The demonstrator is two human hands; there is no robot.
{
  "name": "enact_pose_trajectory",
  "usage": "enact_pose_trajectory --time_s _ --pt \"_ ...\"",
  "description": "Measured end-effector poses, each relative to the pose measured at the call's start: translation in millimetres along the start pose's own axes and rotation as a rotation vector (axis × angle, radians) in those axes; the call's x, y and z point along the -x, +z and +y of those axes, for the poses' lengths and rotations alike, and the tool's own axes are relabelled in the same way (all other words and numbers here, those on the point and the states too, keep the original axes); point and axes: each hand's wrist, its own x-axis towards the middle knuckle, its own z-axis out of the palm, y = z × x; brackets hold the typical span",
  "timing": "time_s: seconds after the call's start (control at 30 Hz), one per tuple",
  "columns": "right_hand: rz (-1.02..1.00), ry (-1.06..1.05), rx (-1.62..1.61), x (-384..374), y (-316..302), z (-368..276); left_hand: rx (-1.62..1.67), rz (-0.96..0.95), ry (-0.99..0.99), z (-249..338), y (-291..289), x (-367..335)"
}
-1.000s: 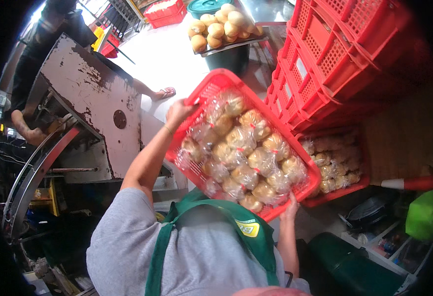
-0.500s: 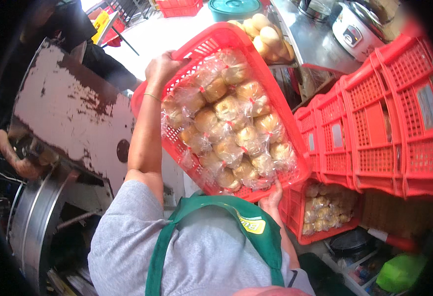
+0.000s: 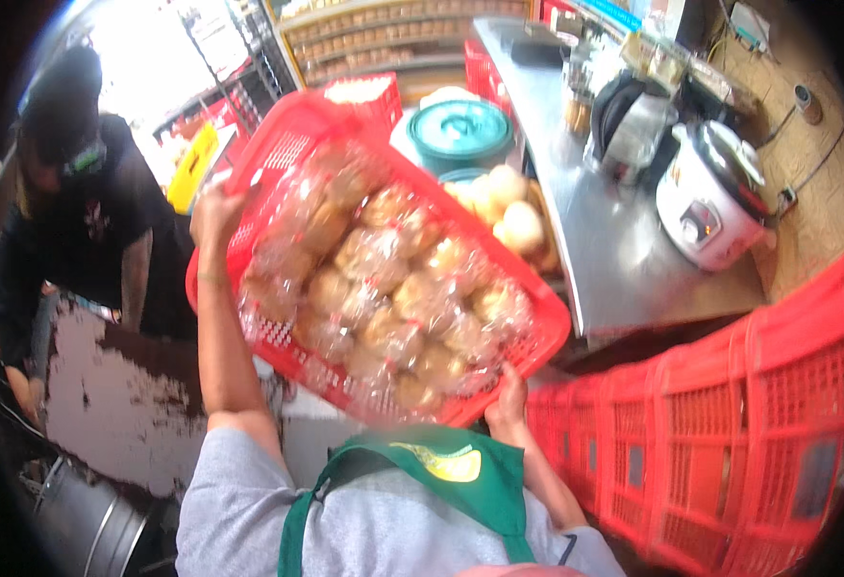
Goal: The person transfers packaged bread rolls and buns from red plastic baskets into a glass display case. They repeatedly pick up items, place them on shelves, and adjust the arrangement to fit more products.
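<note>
Between my two hands hangs a red plastic basket [image 3: 542,322] with perforated sides, tilted so its far left end is raised. Inside lie many bread buns [image 3: 384,255], bagged in clear plastic and tied with small red closures. My left hand [image 3: 216,216] grips the rim at the far left, its arm stretched out. At the near right corner my right hand [image 3: 507,399] clasps the rim, close to my green apron [image 3: 384,460]. The fingers under the rim are partly hidden on both hands.
Stacked red crates [image 3: 701,433] stand at my right. Beyond them, a steel counter [image 3: 624,279] carries a white rice cooker [image 3: 708,197]. A teal lidded tub [image 3: 460,135] and pale round buns [image 3: 508,207] sit ahead. A person in black [image 3: 90,212] stands left, beside a worn machine panel [image 3: 114,385].
My view has swung up and ahead, bringing the counter, bread shelves and the person into fuller view. The basket has shifted left in the picture, still held in both hands.
</note>
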Motion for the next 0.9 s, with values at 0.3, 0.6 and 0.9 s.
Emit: enact_pose_trajectory --time_s 0.3,0.6,0.9 --pt "-0.190 -0.039 0.024 -113 128 -21 0.110 0.143 -0.189 -52 33 -117" --pt "-0.187 -0.196 0.225 -227 251 -9 0.539 0.130 -0.189 -171 165 -256" --pt "-0.064 -0.271 0.295 -275 354 13 0.677 0.032 -0.361 -207 236 -342"
